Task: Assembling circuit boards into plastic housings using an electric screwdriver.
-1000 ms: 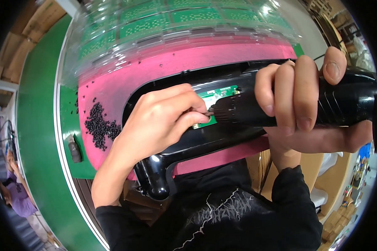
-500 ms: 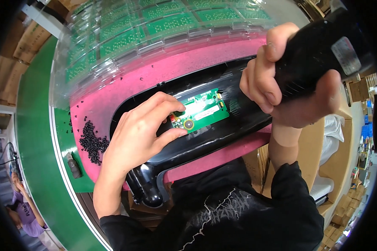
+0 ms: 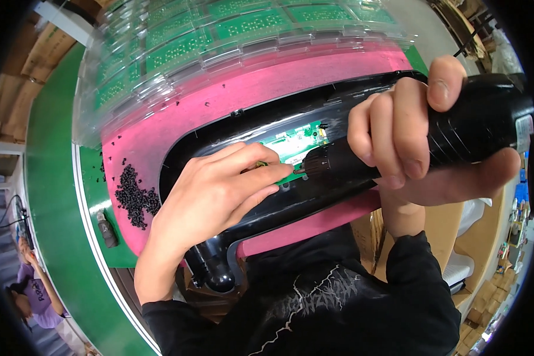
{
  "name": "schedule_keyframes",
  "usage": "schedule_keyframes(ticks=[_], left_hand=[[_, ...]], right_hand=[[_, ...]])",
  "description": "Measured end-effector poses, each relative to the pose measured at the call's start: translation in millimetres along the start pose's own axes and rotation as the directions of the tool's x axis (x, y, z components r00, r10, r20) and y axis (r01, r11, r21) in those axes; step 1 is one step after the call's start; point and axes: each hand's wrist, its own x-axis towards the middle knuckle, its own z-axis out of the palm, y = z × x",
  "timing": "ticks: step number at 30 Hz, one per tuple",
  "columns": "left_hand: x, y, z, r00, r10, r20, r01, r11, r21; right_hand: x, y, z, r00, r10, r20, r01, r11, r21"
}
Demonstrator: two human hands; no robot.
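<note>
A black electric screwdriver (image 3: pixel 466 127) lies in my right hand (image 3: pixel 397 133), with the fingers wrapped round its body. Its bit points left and reaches the fingertips of my left hand (image 3: pixel 210 190). Those fingers are pinched together over the lower edge of a green circuit board (image 3: pixel 296 142); whatever is between them is hidden. The board sits inside a long black plastic shell (image 3: pixel 261 207), partly covered by my left hand and the tool. The shell rests on a pink mat (image 3: pixel 213 113), its short handle-like end towards me.
A heap of small black screws (image 3: pixel 133 199) lies left on the mat, with a few strays. Clear plastic trays (image 3: pixel 237 44) of green boards stand behind. A small dark cylinder (image 3: pixel 107 231) lies on the green table. Far left is another person (image 3: pixel 38 296); cardboard boxes (image 3: pixel 439 228) stand right.
My right hand has brought the screwdriver down and left, so its bit now meets my left fingertips. My left hand has shifted right along the board's lower edge, its fingers closer together.
</note>
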Motion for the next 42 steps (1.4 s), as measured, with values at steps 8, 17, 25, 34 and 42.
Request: schedule_keyframes(ticks=[8, 17, 25, 34, 42], left_hand=[[-2.6, 0.2, -0.4, 0.999, -0.032, -0.012, 0.032, 0.999, 0.011], [0.1, -1.4, -4.4, 0.998, -0.068, -0.005, 0.068, 0.995, 0.07], [-0.8, -0.4, -5.3, 0.996, -0.092, -0.006, 0.092, 0.992, 0.091], [-0.9, -0.5, -6.6, 0.996, -0.086, -0.036, 0.089, 0.991, 0.096], [-0.8, -4.9, -16.4, 0.931, 0.02, -0.364, 0.08, 0.963, 0.257]], right_hand=[[-4.0, 6.0, -20.0, 0.979, -0.122, 0.164, 0.126, 0.992, -0.013], [-9.4, 15.4, -6.7, 0.959, -0.109, -0.263, 0.094, 0.993, -0.069], [-10.2, 17.4, -3.1, 0.942, -0.058, -0.33, 0.066, 0.998, 0.013], [-11.6, 10.6, -6.3, 0.966, 0.084, -0.245, -0.135, 0.971, -0.198], [-8.1, 9.3, -4.2, 0.973, 0.183, -0.144, -0.19, 0.981, -0.036]])
